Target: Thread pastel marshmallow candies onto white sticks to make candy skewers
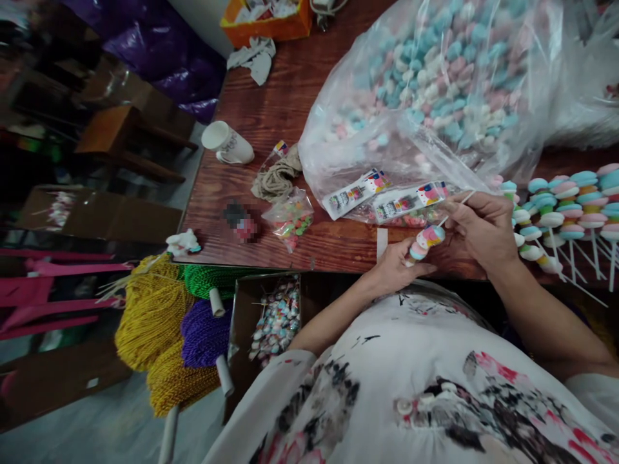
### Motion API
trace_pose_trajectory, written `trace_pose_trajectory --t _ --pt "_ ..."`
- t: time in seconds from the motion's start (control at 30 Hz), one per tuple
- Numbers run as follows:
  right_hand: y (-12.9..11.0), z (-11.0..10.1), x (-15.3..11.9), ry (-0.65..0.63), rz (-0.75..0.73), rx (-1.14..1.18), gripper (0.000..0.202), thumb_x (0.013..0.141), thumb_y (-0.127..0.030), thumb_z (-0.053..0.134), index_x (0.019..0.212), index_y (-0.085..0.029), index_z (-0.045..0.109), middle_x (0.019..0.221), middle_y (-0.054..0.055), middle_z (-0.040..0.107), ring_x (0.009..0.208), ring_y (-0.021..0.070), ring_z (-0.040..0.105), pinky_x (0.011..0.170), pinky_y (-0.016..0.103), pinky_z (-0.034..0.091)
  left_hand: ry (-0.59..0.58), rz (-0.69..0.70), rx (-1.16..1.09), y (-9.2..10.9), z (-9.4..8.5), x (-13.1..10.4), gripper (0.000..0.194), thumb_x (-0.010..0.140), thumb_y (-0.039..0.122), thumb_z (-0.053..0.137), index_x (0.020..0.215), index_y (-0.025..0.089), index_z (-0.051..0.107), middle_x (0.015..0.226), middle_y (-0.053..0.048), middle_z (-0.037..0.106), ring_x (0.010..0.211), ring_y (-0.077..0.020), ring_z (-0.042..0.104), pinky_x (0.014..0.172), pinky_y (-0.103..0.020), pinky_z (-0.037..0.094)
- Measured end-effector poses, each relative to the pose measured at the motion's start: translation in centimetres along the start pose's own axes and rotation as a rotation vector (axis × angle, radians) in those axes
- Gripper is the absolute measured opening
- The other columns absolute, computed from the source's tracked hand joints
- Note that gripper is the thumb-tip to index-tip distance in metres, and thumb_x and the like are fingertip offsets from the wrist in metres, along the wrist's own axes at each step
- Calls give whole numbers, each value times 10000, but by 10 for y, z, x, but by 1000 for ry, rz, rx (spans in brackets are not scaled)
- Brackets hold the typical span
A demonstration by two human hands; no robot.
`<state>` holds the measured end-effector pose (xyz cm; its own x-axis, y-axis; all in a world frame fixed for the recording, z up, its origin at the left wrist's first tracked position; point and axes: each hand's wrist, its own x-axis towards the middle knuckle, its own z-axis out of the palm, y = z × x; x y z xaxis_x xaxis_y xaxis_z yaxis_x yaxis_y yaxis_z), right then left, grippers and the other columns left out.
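My left hand (397, 265) is closed round the lower part of a marshmallow skewer (429, 238) at the table's front edge. The skewer is pink, white, yellow and blue, and a printed wrapper seems to cover it. My right hand (483, 229) pinches the white stick that sticks out of the skewer's upper end. Just beyond my hands lie printed plastic wrappers (409, 198) in two stacks. To the right of my right hand, several finished marshmallow skewers (575, 200) lie in a row, sticks towards me.
A large clear bag of marshmallows (435, 71) fills the back. Leftwards are a small bag of gummies (293, 219), a grey cloth bundle (278, 177) and a white mug (227, 143). Below the table edge stand a box of wrapped sweets (278, 322) and yellow cord bundles (149, 316).
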<state>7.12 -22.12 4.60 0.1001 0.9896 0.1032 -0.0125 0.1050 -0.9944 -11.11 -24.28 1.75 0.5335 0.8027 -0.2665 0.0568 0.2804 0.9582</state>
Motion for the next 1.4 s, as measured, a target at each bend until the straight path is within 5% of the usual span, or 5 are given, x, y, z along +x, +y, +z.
trace_pose_trajectory --t 0.2,0.4,0.97,1.2,1.4 --pt "-10 -6 10 -186 134 131 320 734 -496 844 678 -202 731 499 -11 564 390 85 379 358 245 239 -504 -180 -12 5 -11 -4 448 618 430 879 674 154 530 595 69 456 559 -64 395 547 -223 320" --pt "-13 -6 11 -59 103 144 396 716 -536 854 602 -216 651 479 -21 512 412 88 362 378 255 228 -664 -280 -233 8 -13 -6 522 534 400 936 745 167 519 609 59 528 528 -69 459 511 -219 368" --pt "-11 7 -24 -91 -140 -250 332 831 -381 755 599 -187 620 528 -32 546 496 100 440 494 248 351 -347 -155 -164 20 -3 -7 512 741 612 766 802 166 522 612 60 519 513 -62 477 512 -219 369" --pt "3 12 -34 -252 125 -22 319 835 -421 742 640 -187 648 540 -28 585 463 110 477 448 240 372 -310 -184 -156 21 -4 -7 605 743 702 712 977 163 568 625 58 522 515 -63 467 507 -204 350" --pt "-5 7 -22 -130 21 25 249 821 -378 784 665 -202 702 627 -16 640 560 122 526 539 252 428 -48 150 111 33 -8 -7 414 894 529 643 1035 142 681 826 -10 622 732 -99 544 720 -232 452"
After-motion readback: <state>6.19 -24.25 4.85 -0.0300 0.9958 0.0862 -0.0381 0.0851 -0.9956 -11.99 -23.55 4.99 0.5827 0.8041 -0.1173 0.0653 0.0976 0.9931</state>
